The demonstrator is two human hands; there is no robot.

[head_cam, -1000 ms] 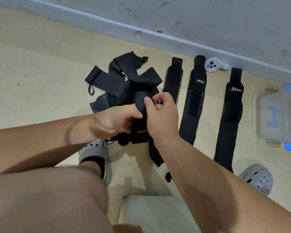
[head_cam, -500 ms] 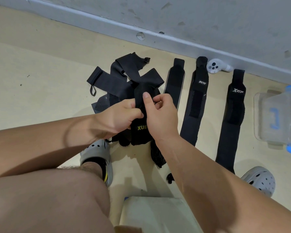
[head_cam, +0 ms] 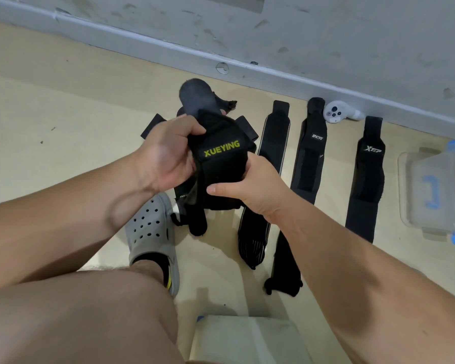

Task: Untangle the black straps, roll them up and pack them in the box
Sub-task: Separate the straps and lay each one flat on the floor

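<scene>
Left hand [head_cam: 168,156] has its fingers curled round the top of the XUEYING strap [head_cam: 221,158], thumb on the front. Right hand [head_cam: 250,190] grips the bottom edge, thumb laid across it. Both hold it up off the floor, right over the tangle [head_cam: 247,130], which mostly hides behind them.

> so is that untangling or are you rolling already?

Untangling, I'd say. Nothing here looks like a roll. One end pokes up past my top hand and a couple of tails hang down below the other one, near my clog [head_cam: 150,232], and I honestly can't tell which of them belong to this strap. Three flat straps [head_cam: 310,153] lie side by side to the right, tops near the wall, none rolled. The box [head_cam: 410,179] sits further right, apart from them. It's see-through-ish, but I can't make out anything in it.

> ok, next move?

My guess is getting this one free of the pile. That means keeping a firm grip at one end and tracing along it with the other hand. If the velcro patches have grabbed the neighbours, peeling beats yanking, or the whole clump comes up with it. Once it's loose it can join the flat ones. Rolling and boxing are all ahead of me.
</scene>
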